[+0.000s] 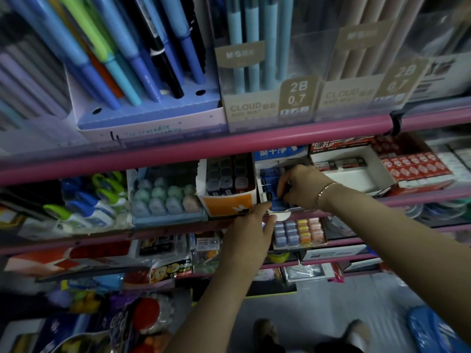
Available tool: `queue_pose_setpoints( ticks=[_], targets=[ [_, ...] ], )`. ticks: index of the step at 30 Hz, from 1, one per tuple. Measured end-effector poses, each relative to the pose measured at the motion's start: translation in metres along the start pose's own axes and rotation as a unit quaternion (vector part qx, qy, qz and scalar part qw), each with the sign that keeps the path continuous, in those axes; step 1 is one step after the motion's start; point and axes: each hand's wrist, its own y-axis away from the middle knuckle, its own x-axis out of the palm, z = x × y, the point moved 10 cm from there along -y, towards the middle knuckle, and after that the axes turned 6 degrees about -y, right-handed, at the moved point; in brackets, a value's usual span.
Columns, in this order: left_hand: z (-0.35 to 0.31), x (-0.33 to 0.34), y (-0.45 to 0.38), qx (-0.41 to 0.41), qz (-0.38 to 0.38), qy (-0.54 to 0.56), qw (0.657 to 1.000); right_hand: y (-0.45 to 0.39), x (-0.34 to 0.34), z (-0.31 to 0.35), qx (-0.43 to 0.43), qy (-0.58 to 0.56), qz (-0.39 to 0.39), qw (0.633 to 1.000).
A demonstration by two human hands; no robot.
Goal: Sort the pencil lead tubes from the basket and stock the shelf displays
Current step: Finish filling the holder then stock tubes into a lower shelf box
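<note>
Right fingers (285, 186) around blue tubes (276, 200)

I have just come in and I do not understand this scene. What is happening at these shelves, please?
A person is stocking a pink-edged shop shelf of stationery. The right hand has its fingers curled round dark blue pencil lead tubes in a white display box with a blue header card. The left hand holds the front of that box, beside an orange-fronted cardboard box of dark tubes. The basket cannot be clearly made out.
</note>
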Motion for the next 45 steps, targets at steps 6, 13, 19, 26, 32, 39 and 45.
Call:
queue_pose_setpoints(
  ticks=[6, 13, 19, 26, 32, 39, 45],
  targets=[
    [0.004, -0.005, 0.002, -0.018, -0.026, 0.145, 0.989, 0.001, 0.002, 0.005, -0.015, 0.023, 0.029, 0.999],
    [0.005, 0.026, 0.014, -0.214, 0.111, 0.629, 0.739, 0.021, -0.024, 0.017, -0.031, -0.124, -0.05, 0.991],
    [-0.017, 0.011, 0.018, -0.196, 0.084, 0.746, 0.632, 0.057, -0.011, 0.031, -0.032, -0.284, -0.013, 0.958],
    [-0.031, 0.017, 0.02, -0.224, 0.062, 0.798, 0.556, 0.074, -0.014, 0.031, -0.046, -0.258, -0.04, 0.964],
    [-0.019, 0.022, 0.02, -0.212, 0.081, 0.615, 0.755, 0.08, -0.042, -0.001, 0.014, -0.357, -0.179, 0.917],
    [-0.028, 0.031, 0.023, -0.218, 0.164, 0.605, 0.748, 0.076, -0.026, -0.01, 0.045, -0.403, -0.164, 0.899],
    [-0.026, 0.016, 0.009, -0.15, 0.045, 0.482, 0.862, 0.065, -0.02, -0.014, 0.06, -0.4, -0.046, 0.913]
  ],
)
